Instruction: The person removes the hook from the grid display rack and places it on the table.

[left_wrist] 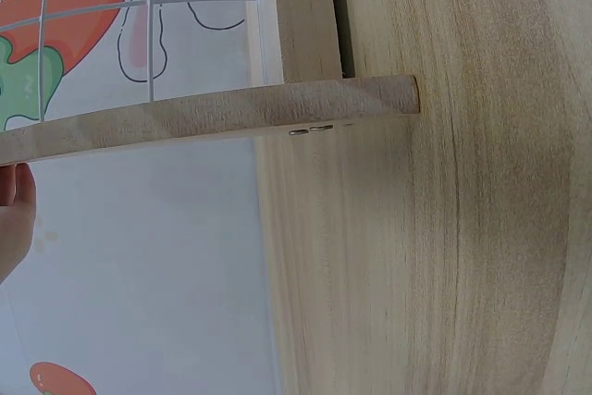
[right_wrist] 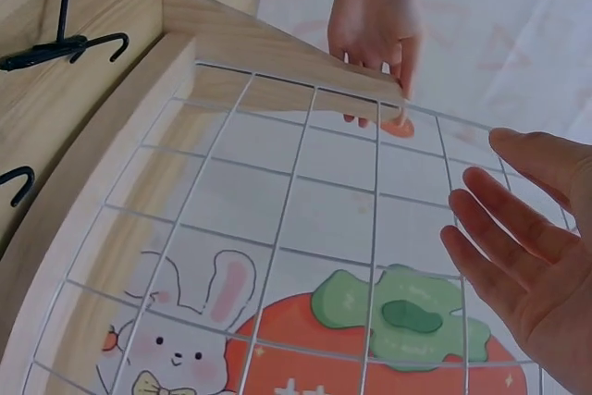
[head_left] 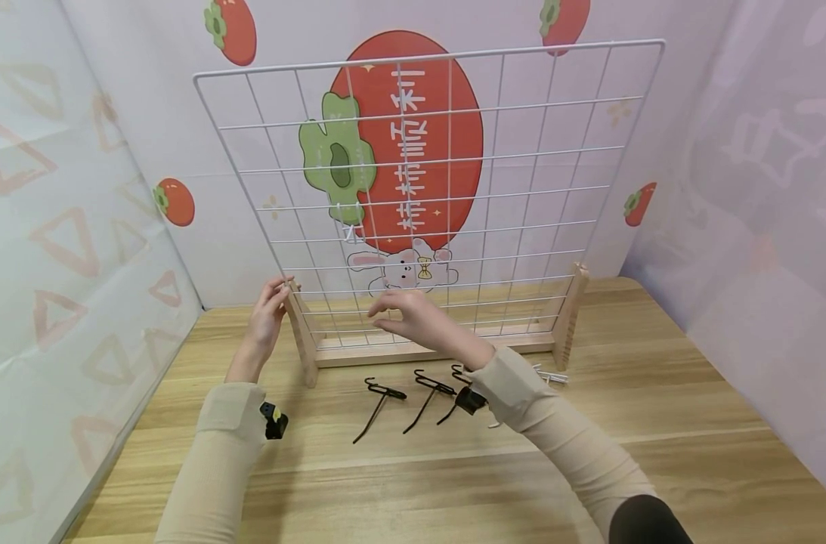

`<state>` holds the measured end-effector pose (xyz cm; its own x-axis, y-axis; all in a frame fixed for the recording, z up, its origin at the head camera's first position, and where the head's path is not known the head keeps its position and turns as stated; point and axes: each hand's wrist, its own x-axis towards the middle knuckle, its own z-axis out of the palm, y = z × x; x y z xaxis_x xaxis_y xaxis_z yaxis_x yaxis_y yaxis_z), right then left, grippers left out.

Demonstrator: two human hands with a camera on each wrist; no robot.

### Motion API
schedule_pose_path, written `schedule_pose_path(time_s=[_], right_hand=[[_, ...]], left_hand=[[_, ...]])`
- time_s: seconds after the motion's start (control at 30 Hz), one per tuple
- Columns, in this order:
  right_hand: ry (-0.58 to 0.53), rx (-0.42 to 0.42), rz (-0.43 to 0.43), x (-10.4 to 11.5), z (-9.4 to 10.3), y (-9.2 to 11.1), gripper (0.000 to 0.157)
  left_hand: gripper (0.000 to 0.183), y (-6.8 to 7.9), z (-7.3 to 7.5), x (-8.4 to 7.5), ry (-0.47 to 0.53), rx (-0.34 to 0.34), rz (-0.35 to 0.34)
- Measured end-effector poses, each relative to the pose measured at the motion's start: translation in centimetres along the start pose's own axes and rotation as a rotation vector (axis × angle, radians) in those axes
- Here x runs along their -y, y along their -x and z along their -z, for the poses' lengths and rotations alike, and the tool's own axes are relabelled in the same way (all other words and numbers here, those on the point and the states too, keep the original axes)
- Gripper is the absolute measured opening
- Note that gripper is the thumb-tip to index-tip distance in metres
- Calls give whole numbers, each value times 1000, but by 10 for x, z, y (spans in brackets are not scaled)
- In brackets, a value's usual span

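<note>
A white wire grid panel (head_left: 297, 68) stands upright in a light wooden stand (head_left: 440, 354) on the table. My left hand (head_left: 266, 323) holds the upper end of the stand's left side piece (head_left: 300, 332); in the right wrist view, that hand's fingers bend over the wood. In front of the grid's lower part is my right hand (head_left: 416, 317), its fingers slightly bent and apart, with nothing in them. The right wrist view shows this open palm (right_wrist: 546, 270) close to the wires. A small white hook (head_left: 350, 233) hangs on the grid, left of centre.
Several black metal hooks (head_left: 385, 391) lie on the wooden table (head_left: 413, 483) before the stand, one partly behind the right wrist. White hooks (head_left: 552, 375) lie farther right, partly hidden by the right sleeve. A printed cloth (head_left: 236, 174) hangs behind.
</note>
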<state>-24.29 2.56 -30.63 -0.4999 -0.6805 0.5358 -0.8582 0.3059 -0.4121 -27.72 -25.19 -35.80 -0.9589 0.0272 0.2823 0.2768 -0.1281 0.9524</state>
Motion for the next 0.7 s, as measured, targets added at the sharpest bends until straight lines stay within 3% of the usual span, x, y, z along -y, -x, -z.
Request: schedule_pose_path(time_s=[0.4, 0.7], right_hand=[[54, -70, 69, 3, 19, -15, 14], [102, -120, 71, 9, 34, -29, 16]], left_hand=[[21, 1, 0, -2, -10, -5, 9], [19, 1, 0, -1, -1, -3, 7]])
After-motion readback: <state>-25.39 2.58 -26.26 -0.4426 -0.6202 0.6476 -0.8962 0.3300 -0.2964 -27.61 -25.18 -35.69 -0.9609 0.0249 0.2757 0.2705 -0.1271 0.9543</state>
